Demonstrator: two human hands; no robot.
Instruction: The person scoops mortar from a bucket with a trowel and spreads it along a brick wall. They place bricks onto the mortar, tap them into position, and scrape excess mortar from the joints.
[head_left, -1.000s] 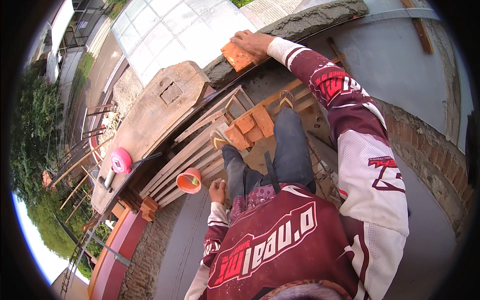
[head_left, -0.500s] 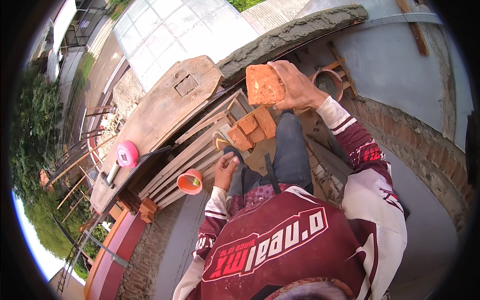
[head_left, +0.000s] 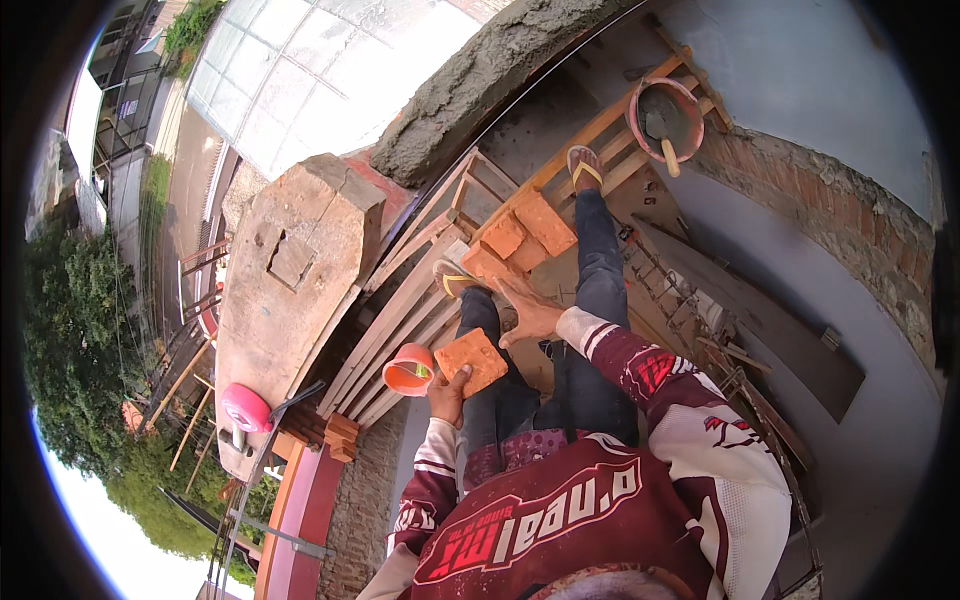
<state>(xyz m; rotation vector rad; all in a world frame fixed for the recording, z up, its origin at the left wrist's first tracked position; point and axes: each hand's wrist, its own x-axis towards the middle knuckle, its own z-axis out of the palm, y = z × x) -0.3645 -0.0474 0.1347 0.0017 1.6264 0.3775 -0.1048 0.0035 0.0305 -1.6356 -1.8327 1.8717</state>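
grey mortar (head_left: 500, 85) runs in a long, thick band well beyond your right grip (head_left: 535, 315), which was out by it on a brick a second ago and has since come back close to your body. the wooden board (head_left: 290, 340) lies well to the left of your left grip (head_left: 447, 398). the large bucket (head_left: 632, 120) stands ahead and to the right of your right grip, and the piled bricks (head_left: 545, 222) sit just ahead of it. the small orange pot (head_left: 400, 360) shows just left of your left grip.

that left grip, empty half a second ago, now pinches the held brick (head_left: 472, 362) by its near edge, thumb on top; likely it is the same one, handed across, which frees your right for other work. your right fingers and thumb are spread, reaching forward-left; whether they touch the pile, you cannot tell from this view.
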